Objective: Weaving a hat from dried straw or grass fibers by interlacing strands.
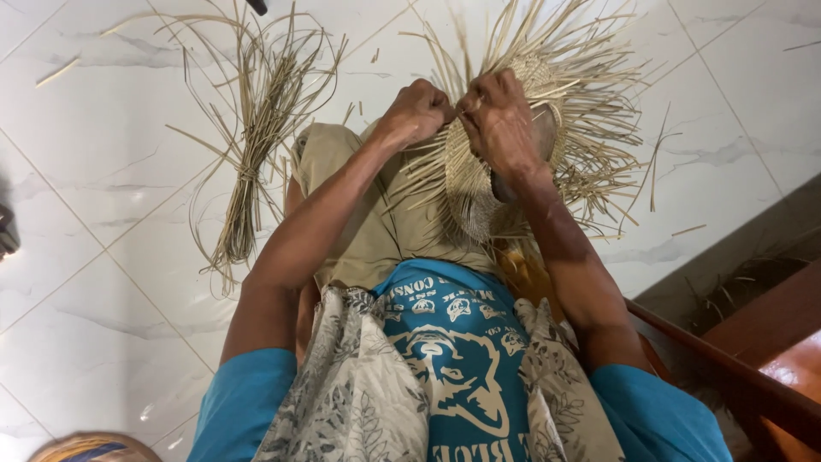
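A half-woven round basket (472,184) of pale straw strips rests on my lap, with many loose strip ends fanning out from its rim. My left hand (416,111) is closed in a fist on some strips at the basket's edge. My right hand (500,120) lies over the basket's top and pinches strips right beside the left hand. The two hands touch each other. The part of the weave under my right hand is hidden.
A tied bundle of long straw strips (248,162) lies on the white marble-tile floor (103,257) to my left. Stray strips (688,229) are scattered on the floor at right. A dark wooden rail (735,368) runs along the lower right.
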